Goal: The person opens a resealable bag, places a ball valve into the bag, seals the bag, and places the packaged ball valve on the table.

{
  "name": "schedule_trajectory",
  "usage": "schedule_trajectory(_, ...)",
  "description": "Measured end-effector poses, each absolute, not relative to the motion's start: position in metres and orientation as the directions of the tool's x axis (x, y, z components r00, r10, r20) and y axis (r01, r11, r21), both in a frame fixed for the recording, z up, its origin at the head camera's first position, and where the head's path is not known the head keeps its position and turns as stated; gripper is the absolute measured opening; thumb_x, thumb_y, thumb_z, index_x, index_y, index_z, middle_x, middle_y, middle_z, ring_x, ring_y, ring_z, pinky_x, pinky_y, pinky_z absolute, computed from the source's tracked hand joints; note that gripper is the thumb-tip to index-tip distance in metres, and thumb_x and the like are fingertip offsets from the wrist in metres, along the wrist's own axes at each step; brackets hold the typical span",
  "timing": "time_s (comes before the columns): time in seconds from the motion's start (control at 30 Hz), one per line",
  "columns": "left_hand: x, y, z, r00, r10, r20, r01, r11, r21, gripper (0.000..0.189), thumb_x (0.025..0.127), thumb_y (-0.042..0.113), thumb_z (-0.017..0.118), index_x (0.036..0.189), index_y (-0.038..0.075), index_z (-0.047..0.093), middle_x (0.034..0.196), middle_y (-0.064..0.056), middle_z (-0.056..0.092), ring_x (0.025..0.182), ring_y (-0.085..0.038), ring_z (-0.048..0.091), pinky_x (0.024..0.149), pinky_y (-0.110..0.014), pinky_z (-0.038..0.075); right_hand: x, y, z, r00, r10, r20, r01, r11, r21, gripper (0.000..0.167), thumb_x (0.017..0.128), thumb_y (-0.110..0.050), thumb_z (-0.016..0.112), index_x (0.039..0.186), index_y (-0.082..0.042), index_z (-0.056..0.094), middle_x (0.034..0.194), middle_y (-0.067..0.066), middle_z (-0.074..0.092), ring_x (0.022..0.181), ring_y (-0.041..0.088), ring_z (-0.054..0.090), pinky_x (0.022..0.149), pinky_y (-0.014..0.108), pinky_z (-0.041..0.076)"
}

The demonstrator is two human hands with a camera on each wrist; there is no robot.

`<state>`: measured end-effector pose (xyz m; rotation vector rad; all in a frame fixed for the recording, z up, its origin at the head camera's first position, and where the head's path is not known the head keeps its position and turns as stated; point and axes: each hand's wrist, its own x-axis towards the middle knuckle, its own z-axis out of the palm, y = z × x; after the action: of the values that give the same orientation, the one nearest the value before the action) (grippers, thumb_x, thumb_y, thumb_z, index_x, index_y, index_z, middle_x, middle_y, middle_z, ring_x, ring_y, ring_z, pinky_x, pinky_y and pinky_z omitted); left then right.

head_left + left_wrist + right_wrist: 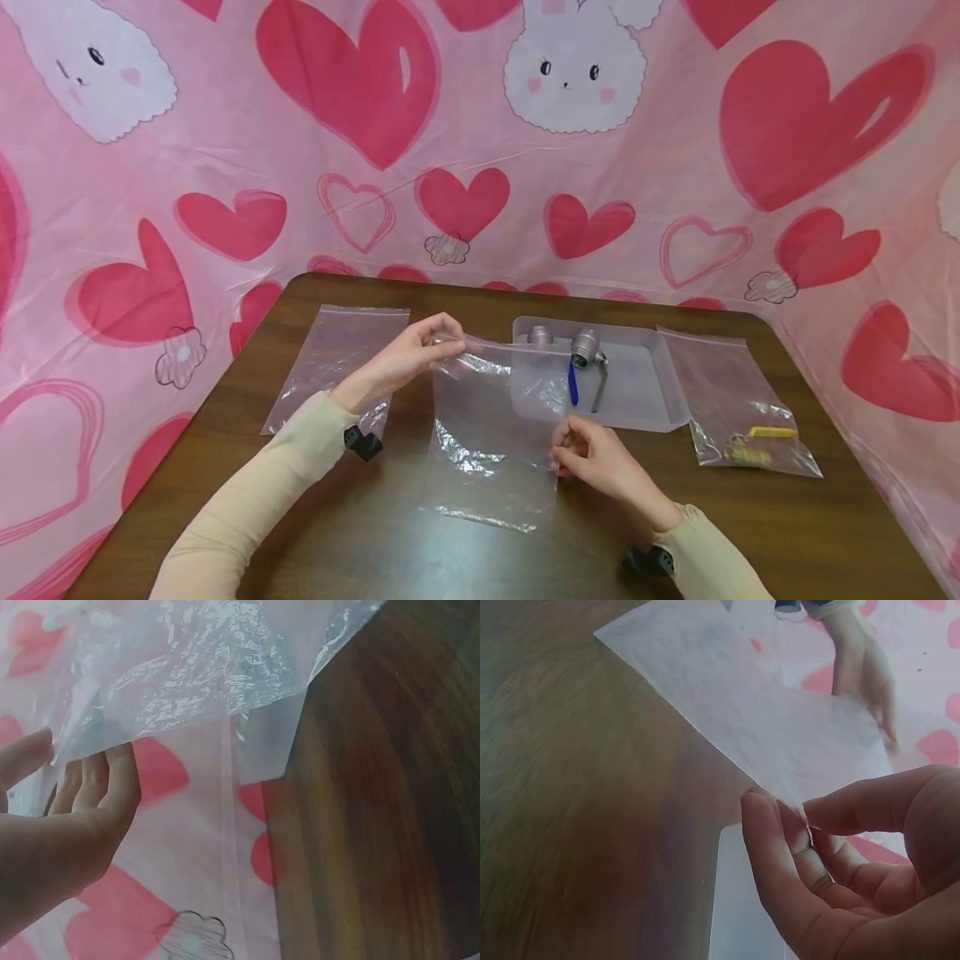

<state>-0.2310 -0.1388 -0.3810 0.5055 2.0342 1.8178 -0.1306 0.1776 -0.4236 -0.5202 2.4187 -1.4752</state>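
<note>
A transparent zip-top plastic bag hangs upright over the table between both hands. My left hand pinches its upper left corner between thumb and fingers, and in the left wrist view that thumb lies on the film. On the opposite side, my right hand pinches the bag's right edge partway down; the right wrist view has the edge between thumb and fingertips. Behind the bag, partly seen through it, is a translucent plastic tray holding metal valves, one blue handle and a grey handle.
To the right lies a zip-top bag with a brass valve and its yellow handle inside. Another flat transparent bag lies at the left, beneath the left forearm. A pink heart-print cloth hangs behind the brown table.
</note>
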Motion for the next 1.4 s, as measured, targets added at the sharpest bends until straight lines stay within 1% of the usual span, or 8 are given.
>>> schedule_trajectory(0.17, -0.220, -0.132, -0.379, -0.852, 0.522, 0.028, 0.082, 0.079, 0.994, 0.013, 0.096, 0.016, 0.065, 0.107, 0.015, 0.057, 0.115, -0.007, 0.075, 0.095, -0.016, 0.075, 0.099, -0.041, 0.047, -0.128, 0.186, -0.428, -0.914, -0.406, -0.018, -0.194, 0.475, -0.858, 0.006, 0.092, -0.002, 0.064, 0.090, -0.001, 0.058, 0.078, 0.014, 0.070, 0.066, 0.005, 0.065, 0.061, 0.021, 0.057)
schedule_trajectory(0.3, -0.212, -0.128, -0.378, -0.828, 0.556, 0.071, 0.132, 0.070, 0.989, 0.025, 0.096, 0.016, 0.064, 0.122, 0.012, 0.061, 0.116, -0.009, 0.074, 0.093, -0.021, 0.075, 0.105, -0.047, 0.047, -0.127, 0.191, -0.428, -0.916, -0.401, 0.009, -0.218, 0.481, -0.849, 0.006, 0.091, -0.002, 0.065, 0.090, -0.001, 0.059, 0.077, 0.013, 0.070, 0.066, 0.003, 0.064, 0.059, 0.023, 0.057)
schedule_trajectory(0.4, -0.206, -0.124, -0.376, -0.825, 0.559, 0.085, 0.175, 0.109, 0.979, 0.033, 0.095, 0.019, 0.067, 0.127, 0.013, 0.065, 0.116, -0.006, 0.075, 0.097, -0.019, 0.074, 0.104, -0.043, 0.050, -0.127, 0.194, -0.427, -0.917, -0.399, 0.025, -0.231, 0.480, -0.846, 0.006, 0.091, -0.002, 0.065, 0.090, 0.000, 0.060, 0.078, 0.014, 0.071, 0.066, 0.003, 0.064, 0.059, 0.024, 0.057)
schedule_trajectory(0.53, -0.199, -0.118, -0.374, -0.838, 0.537, 0.098, 0.200, 0.133, 0.971, 0.029, 0.092, 0.020, 0.071, 0.119, 0.009, 0.072, 0.112, -0.008, 0.076, 0.096, -0.017, 0.074, 0.096, -0.033, 0.055, -0.127, 0.197, -0.427, -0.918, -0.390, 0.067, -0.291, 0.550, -0.783, 0.007, 0.090, -0.003, 0.066, 0.087, -0.006, 0.060, 0.078, 0.007, 0.071, 0.068, 0.001, 0.064, 0.060, 0.021, 0.055)
schedule_trajectory(0.73, -0.191, -0.112, -0.373, -0.850, 0.516, 0.109, 0.210, 0.141, 0.968, 0.020, 0.090, 0.018, 0.073, 0.108, 0.011, 0.078, 0.106, -0.008, 0.077, 0.089, -0.019, 0.076, 0.089, -0.027, 0.057, -0.128, 0.200, -0.426, -0.900, -0.376, 0.223, -0.429, 0.666, -0.611, 0.017, 0.084, -0.003, 0.071, 0.082, -0.016, 0.059, 0.070, -0.009, 0.063, 0.063, -0.006, 0.050, 0.059, 0.018, 0.042)
schedule_trajectory(1.0, -0.186, -0.111, -0.375, -0.862, 0.491, 0.122, 0.227, 0.160, 0.961, 0.017, 0.091, 0.019, 0.072, 0.106, 0.014, 0.079, 0.105, -0.013, 0.077, 0.091, -0.017, 0.076, 0.088, -0.028, 0.058, -0.127, 0.200, -0.408, -0.884, -0.387, 0.263, -0.459, 0.614, -0.642, 0.020, 0.080, 0.000, 0.077, 0.090, -0.009, 0.061, 0.082, 0.000, 0.072, 0.075, 0.001, 0.066, 0.066, 0.023, 0.057)
schedule_trajectory(1.23, -0.183, -0.109, -0.379, -0.845, 0.515, 0.146, 0.263, 0.160, 0.952, 0.016, 0.091, 0.018, 0.072, 0.104, 0.015, 0.079, 0.106, -0.003, 0.078, 0.095, -0.013, 0.074, 0.085, -0.028, 0.059, -0.125, 0.197, -0.384, -0.891, -0.330, 0.311, -0.451, 0.574, -0.683, 0.026, 0.084, 0.000, 0.075, 0.105, -0.005, 0.060, 0.088, 0.005, 0.070, 0.081, 0.013, 0.072, 0.072, 0.026, 0.061)
schedule_trajectory(1.4, -0.182, -0.105, -0.382, -0.844, 0.511, 0.165, 0.292, 0.179, 0.940, 0.016, 0.090, 0.015, 0.072, 0.104, 0.011, 0.079, 0.105, -0.007, 0.077, 0.093, -0.008, 0.074, 0.081, -0.025, 0.059, -0.128, 0.194, -0.375, -0.895, -0.290, 0.339, -0.446, 0.576, -0.685, 0.022, 0.085, 0.002, 0.072, 0.104, -0.005, 0.063, 0.091, 0.006, 0.072, 0.084, 0.003, 0.068, 0.075, 0.027, 0.061)
